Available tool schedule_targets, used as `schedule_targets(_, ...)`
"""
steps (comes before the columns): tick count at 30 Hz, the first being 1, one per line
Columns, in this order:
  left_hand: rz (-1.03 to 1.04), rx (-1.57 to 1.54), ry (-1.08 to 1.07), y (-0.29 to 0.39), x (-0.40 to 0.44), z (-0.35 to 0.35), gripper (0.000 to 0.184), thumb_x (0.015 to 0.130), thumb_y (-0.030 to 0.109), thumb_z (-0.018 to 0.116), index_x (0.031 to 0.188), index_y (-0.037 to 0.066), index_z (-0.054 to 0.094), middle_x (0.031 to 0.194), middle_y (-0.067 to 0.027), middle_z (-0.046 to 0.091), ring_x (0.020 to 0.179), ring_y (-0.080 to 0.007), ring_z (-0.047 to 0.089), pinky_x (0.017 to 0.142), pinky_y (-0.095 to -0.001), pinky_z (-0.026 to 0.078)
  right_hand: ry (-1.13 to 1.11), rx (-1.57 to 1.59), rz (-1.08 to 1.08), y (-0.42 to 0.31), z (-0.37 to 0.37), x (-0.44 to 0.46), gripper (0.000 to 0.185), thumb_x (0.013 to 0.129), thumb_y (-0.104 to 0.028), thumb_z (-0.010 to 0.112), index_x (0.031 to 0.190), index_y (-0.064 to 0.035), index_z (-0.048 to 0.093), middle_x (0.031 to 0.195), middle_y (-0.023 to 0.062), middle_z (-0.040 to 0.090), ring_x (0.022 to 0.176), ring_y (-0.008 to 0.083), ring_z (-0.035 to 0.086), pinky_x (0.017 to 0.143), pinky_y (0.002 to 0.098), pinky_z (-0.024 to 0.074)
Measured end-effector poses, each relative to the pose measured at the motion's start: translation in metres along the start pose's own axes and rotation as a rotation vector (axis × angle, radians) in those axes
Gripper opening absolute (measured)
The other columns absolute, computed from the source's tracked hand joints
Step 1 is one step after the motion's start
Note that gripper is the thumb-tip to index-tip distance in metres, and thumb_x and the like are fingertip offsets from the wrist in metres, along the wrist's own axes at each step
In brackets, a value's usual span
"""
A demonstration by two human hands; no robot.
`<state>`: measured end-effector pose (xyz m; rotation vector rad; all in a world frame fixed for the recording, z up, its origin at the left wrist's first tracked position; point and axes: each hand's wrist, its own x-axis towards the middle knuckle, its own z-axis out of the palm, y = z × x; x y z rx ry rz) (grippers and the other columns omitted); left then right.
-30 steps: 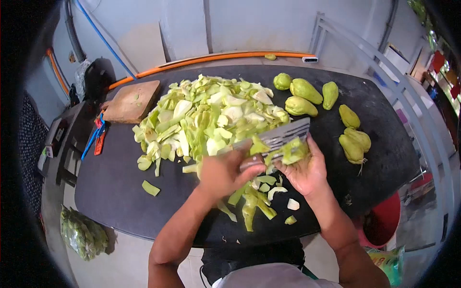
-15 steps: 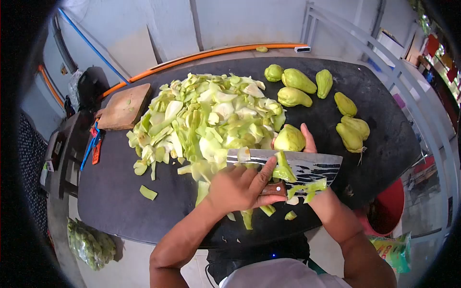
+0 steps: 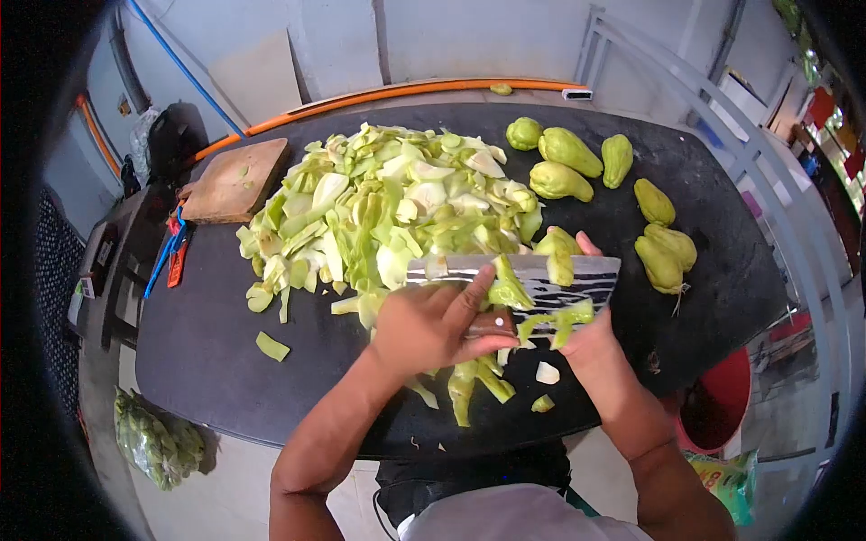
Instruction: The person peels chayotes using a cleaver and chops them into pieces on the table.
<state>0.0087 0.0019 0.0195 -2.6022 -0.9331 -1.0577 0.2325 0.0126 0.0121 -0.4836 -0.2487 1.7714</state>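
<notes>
My left hand (image 3: 424, 325) is closed round the brown handle of a wide-bladed cleaver (image 3: 577, 278), with the index finger stretched along the blade. Strips of green peel cling to the blade's upper face. Beyond the blade, my right hand (image 3: 591, 338) holds a chayote (image 3: 557, 242); the blade covers much of both, and one fingertip shows past the chayote. A cut piece stands at the blade's far edge against the chayote. Just left of it rises a large heap of chayote slices and peelings (image 3: 361, 207). Loose peel strips (image 3: 462, 392) lie below the cleaver.
Several whole chayotes (image 3: 568, 151) lie on the dark table (image 3: 225, 379) at the back right. A wooden chopping board (image 3: 236, 180) rests at the left edge, near a red-and-blue tool (image 3: 177, 257). A red bucket (image 3: 726, 397) and a bag of greens (image 3: 158, 442) stand on the floor.
The cleaver and both hands have shifted slightly up and left in view. A piece now stands partly cut at the chayote, by the blade's far edge. The whole view has shifted a little.
</notes>
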Motion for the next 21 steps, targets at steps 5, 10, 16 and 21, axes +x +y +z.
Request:
schedule_targets(5,0.073,-0.027,0.033,0.008,0.002,0.001,0.09,0.066,0.056,0.083,0.132,-0.001,0.06,0.066,-0.0037,0.06,0.055,-0.0196,0.062,0.052,-0.0324,0.052,-0.073,-0.042,0.093,-0.001,-0.013,0.013,0.051,0.092,-0.057,0.053,0.115,-0.013,0.064,0.106,0.0071,0.067,0.101,0.0242,0.064,0.094,0.0412,0.05)
schedule_targets(10,-0.024,-0.014,0.048,-0.012,-0.001,-0.004,0.089,0.066,0.056,0.082,0.133,0.002,0.06,0.061,-0.0022,0.056,0.051,-0.02,0.059,0.051,-0.0324,0.051,-0.11,0.009,-0.022,0.005,-0.007,0.004,0.045,0.097,-0.049,0.051,0.117,-0.0114,0.065,0.112,0.0085,0.068,0.105,0.027,0.064,0.099,0.0437,0.0489)
schedule_targets(16,0.015,-0.104,0.117,0.0,0.005,-0.005,0.09,0.068,0.056,0.082,0.135,0.001,0.058,0.067,-0.0061,0.064,0.054,-0.0234,0.064,0.051,-0.0343,0.051,-0.246,0.021,0.049,0.002,0.002,0.0,0.043,0.099,-0.046,0.05,0.119,-0.0104,0.065,0.112,0.0082,0.069,0.105,0.0266,0.064,0.098,0.0433,0.0493)
schedule_targets(21,-0.092,-0.083,0.072,-0.015,-0.005,-0.004,0.083,0.073,0.056,0.08,0.135,0.006,0.058,0.069,-0.0073,0.067,0.054,-0.0263,0.066,0.049,-0.0369,0.052,-0.116,-0.31,-0.254,0.015,-0.001,0.002,0.057,0.096,-0.053,0.054,0.135,-0.0108,0.057,0.133,0.0111,0.06,0.124,0.0273,0.057,0.109,0.0509,0.0417)
